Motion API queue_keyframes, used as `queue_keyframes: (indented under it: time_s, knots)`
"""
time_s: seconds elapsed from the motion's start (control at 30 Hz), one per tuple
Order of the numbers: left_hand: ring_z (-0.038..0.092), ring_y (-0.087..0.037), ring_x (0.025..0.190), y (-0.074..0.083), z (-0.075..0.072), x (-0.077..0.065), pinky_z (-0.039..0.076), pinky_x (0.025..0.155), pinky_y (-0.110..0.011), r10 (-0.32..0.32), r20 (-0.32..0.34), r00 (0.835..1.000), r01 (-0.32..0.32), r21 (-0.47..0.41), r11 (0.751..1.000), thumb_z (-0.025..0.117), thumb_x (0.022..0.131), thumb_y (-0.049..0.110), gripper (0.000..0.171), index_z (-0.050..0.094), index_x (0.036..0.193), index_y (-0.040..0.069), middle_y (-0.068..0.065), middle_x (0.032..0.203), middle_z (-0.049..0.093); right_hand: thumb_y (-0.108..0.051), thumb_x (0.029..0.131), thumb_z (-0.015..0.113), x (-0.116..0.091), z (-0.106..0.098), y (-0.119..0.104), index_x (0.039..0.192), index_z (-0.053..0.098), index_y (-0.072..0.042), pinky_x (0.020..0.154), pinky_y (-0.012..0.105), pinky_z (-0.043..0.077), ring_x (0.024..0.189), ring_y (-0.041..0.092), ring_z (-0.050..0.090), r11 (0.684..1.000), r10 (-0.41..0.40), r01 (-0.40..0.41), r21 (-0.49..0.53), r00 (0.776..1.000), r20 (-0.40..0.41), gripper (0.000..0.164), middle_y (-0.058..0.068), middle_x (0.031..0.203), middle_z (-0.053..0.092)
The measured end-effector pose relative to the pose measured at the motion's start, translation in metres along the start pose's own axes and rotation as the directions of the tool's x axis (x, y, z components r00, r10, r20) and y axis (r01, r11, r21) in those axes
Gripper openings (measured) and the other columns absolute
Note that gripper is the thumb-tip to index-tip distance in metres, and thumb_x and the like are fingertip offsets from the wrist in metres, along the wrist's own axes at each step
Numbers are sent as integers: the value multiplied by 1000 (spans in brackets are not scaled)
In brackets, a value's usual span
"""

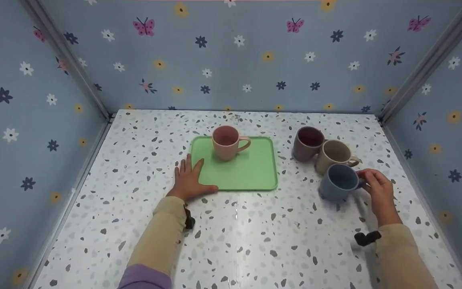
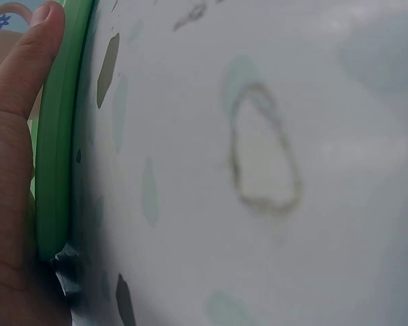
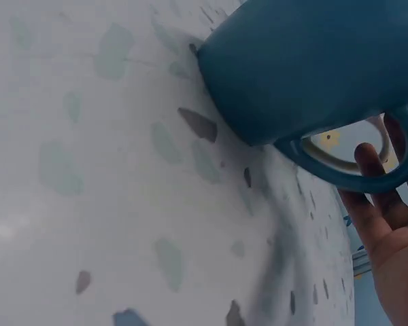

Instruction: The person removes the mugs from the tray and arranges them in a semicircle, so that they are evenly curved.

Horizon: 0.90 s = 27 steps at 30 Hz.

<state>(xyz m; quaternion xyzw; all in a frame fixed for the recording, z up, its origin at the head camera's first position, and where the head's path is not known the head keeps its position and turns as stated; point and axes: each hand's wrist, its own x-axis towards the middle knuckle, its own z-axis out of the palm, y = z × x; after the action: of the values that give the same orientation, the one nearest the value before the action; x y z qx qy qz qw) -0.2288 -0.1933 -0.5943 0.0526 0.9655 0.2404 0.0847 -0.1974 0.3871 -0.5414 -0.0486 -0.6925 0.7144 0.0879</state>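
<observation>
My left hand (image 1: 191, 182) rests with spread fingers over the near left corner of a light green tray (image 1: 255, 176); the thumb lies along its front rim. On the tray stands a pink mug (image 1: 225, 143), its handle to the right. My right hand (image 1: 378, 192) holds a blue mug (image 1: 338, 184) by the handle, at the right of the table. In the right wrist view, fingers (image 3: 394, 207) reach behind and into the loop of the handle (image 3: 367, 182); the thumb is hidden. The blue mug stands upright.
Just behind the blue mug stands a beige mug (image 1: 333, 154), overlapped by it. A dark mauve mug (image 1: 308, 143) is farther back and left. Patterned blue panels (image 1: 239, 56) enclose the speckled white table (image 1: 231, 237) at the back and both sides.
</observation>
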Motion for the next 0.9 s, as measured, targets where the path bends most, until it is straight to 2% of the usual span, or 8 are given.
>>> queue_keyframes:
  time_s: [0.17,0.37,0.63,0.9]
  knots:
    - [-11,-46,152,0,0,0,-8,119,-62,-1,10,1000,1,7,1000,66,67,87,130,13,164,19,-22,166,-18,-18,104,58,6,14,-18,111,60,13,90,26,57,99,17,69,991,-117,123,58,988,-100,33,8,99,71]
    - [-11,-47,152,3,-3,-2,-7,119,-64,1,7,1000,-1,0,1000,69,69,82,127,15,164,17,-23,166,-17,-15,105,56,17,32,-37,111,60,14,89,31,58,95,21,71,964,-219,231,129,971,-101,29,12,99,72]
    - [-12,-46,152,3,-3,-2,-9,119,-63,-7,14,1000,7,-9,1000,68,68,84,128,14,164,18,-22,166,-18,-18,105,57,31,67,-54,110,62,11,91,32,57,98,22,70,959,-249,255,120,967,-60,30,12,100,72]
    - [-15,-42,152,-3,2,4,-10,120,-60,-16,22,1000,16,-6,1000,66,65,89,132,12,164,21,-19,166,-21,-18,106,54,42,116,-64,108,62,11,91,34,56,98,23,69,953,-277,273,129,961,18,31,10,98,73]
